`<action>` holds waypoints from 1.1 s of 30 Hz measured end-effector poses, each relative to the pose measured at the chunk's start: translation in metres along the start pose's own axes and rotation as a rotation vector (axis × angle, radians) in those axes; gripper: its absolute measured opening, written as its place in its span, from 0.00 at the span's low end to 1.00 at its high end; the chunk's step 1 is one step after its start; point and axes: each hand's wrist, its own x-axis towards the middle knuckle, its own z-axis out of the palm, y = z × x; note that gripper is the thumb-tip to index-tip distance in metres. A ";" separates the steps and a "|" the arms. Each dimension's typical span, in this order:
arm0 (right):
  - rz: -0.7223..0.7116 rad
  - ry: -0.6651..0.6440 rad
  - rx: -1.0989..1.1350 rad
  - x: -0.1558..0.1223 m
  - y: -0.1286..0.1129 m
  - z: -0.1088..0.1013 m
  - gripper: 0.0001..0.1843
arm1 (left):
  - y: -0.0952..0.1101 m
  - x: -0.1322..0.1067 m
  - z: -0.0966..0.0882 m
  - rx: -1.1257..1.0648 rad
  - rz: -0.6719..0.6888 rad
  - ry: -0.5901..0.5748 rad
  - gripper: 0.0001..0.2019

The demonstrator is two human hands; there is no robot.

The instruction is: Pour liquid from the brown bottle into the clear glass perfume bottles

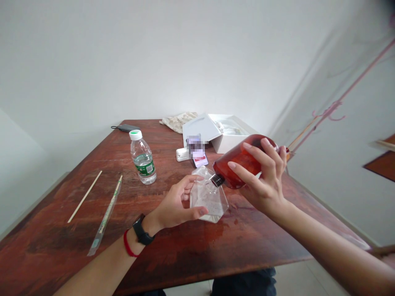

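Observation:
My right hand [265,172] is wrapped round a reddish-brown see-through bottle [239,160], tilted so that its black threaded neck points down and left. Directly below that neck is a clear, angular container [210,201], and a thin clear streak shows between the two. My left hand [182,201] grips the container's left side, thumb in front and fingers behind. Whether the container holds liquid is hard to make out. Wet marks show on the wooden table [185,255] right of the container.
Left of my hands stands a water bottle [143,160] with a green label. A bare chopstick [84,196] and a wrapped pair of chopsticks [106,213] lie further left. Behind are a phone [200,159], a white case [182,154], an open white box [231,142], a cloth [177,122] and a dark flat device [127,128].

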 end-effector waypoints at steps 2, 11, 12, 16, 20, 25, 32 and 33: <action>0.002 0.002 0.002 0.000 0.000 -0.001 0.37 | 0.000 0.000 0.000 0.003 0.001 0.001 0.39; -0.017 -0.001 0.016 0.002 0.002 -0.004 0.29 | -0.004 0.001 -0.002 0.009 0.015 -0.018 0.38; -0.022 -0.001 0.014 0.002 0.003 -0.003 0.29 | -0.004 0.001 -0.002 0.006 0.018 -0.022 0.38; -0.050 0.008 0.010 0.003 0.006 -0.004 0.30 | -0.003 -0.001 -0.001 0.014 0.023 -0.019 0.38; -0.047 -0.003 0.003 0.003 0.006 -0.004 0.30 | -0.001 0.000 -0.001 0.021 0.012 -0.006 0.38; -0.052 0.009 0.019 0.005 0.007 -0.004 0.28 | -0.001 0.000 0.000 0.021 0.012 -0.003 0.38; -0.074 0.005 0.011 0.008 0.008 -0.005 0.26 | -0.001 0.000 0.000 0.025 -0.003 0.013 0.41; -0.076 0.005 0.010 0.008 0.008 -0.005 0.25 | -0.001 0.000 0.000 0.024 -0.004 0.014 0.41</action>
